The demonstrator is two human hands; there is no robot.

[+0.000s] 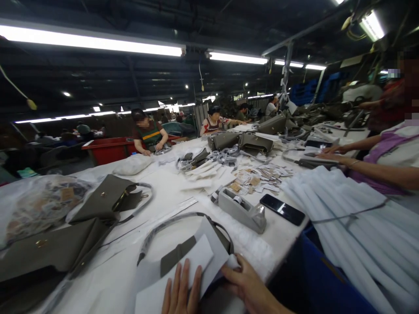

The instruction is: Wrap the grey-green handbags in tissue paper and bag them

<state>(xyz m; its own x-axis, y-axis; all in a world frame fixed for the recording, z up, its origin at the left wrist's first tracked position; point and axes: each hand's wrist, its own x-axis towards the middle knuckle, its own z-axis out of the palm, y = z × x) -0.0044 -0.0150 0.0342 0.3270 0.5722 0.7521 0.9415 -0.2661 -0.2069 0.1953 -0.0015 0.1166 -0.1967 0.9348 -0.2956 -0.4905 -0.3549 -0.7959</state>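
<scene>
My left hand (183, 290) lies flat with its fingers apart on white packing sheets (201, 253). Under and behind the sheets is an olive-grey handbag (176, 255), mostly covered, with a wrapped handle (163, 218) arching over the table. At the sheets' right side, my right hand (247, 283) pinches a curled white edge between thumb and fingers. Just beyond the bag stand a grey tape dispenser (240, 209) and a black phone (282, 209). To the left lie more olive-grey handbags, one with its flap (104, 196) showing and another nearer (49, 244).
Bundled white foam sheets (353, 226) stand at right above a blue bin (321, 270). Small tags and cards (258, 178) lie scattered mid-table. A clear bag of tags (46, 205) sits at left. Co-workers' hands (330, 155) are at the right; a red bin (109, 150) stands behind.
</scene>
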